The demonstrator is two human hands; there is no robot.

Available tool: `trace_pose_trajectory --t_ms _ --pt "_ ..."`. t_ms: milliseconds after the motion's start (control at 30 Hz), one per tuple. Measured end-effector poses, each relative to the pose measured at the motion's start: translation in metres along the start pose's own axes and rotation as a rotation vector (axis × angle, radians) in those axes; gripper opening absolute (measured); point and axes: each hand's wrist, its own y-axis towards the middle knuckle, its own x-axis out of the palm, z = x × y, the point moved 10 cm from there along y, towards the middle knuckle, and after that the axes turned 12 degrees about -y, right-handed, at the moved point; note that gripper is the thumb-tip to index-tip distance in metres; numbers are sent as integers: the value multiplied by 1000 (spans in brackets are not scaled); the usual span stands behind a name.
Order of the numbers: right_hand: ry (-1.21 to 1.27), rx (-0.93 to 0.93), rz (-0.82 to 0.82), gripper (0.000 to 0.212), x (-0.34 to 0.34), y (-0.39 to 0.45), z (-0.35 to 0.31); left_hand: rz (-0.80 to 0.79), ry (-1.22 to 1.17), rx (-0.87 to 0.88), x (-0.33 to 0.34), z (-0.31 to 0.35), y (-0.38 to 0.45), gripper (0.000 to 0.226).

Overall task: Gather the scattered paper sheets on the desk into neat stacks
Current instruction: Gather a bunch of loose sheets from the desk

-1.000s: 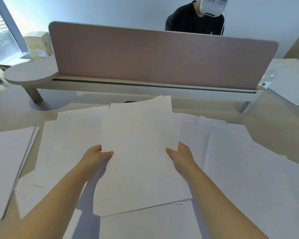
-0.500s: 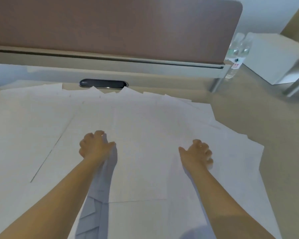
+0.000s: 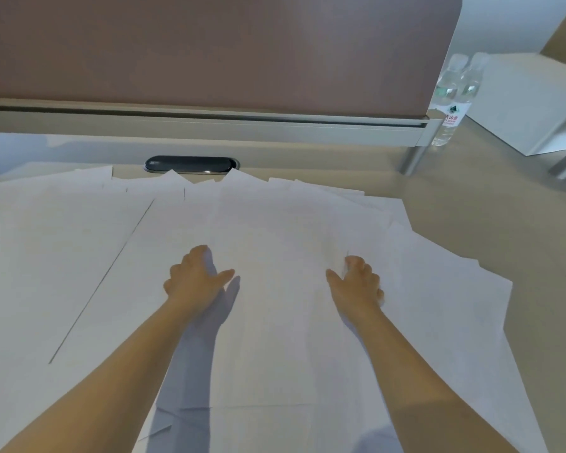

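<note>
The left hand [image 3: 195, 279] and right hand [image 3: 356, 282] pressed curled fingers onto overlapping paper sheets [image 3: 275, 230] fanned mid-bench toward its far edge, grasping nothing I could confirm; light, slippery, floppy sheets seemed best squared from their side edges.

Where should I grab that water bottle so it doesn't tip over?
Grab the water bottle around its middle, probably reaching from the front right. It stands upright, and the divider panel and its metal leg block its left side.
</note>
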Motion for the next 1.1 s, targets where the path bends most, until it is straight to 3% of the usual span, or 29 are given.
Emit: trace_pose_trajectory --t_ms 67,167,267,400,533,667,800,967,1100 --pt "77 -9 7 51 -5 1 -2 -27 -43 6 2 -1 3 69" --pt "32 192 114 55 -24 -1 28 35 -157 -76 -9 -15 6 70" --pt "25 324 39 56 -18 -12 52 38 -126 -171 -7 -16 -2 68" --pt "101 294 -11 60 -6 -18 42 -24 -208 -258 18 -4 -23 76" --pt "133 205 -20 62 -7 -20 30 -73 -510 -274 36 -2 -30 78" --pt "95 200 -27 48 -16 -17 42 -273 -724 -358 53 -8 -37 43" --pt "145 117 -48 49 -9 -20 31 -286 -575 -197 63 8 -45 39" --pt "154 108 -20 46 -17 -17 41 -312 -628 -151 66 9 -46 17" --pt "45 81 35 53 -32 -20 38 -141 -526 -61 38 -1 -44 12"
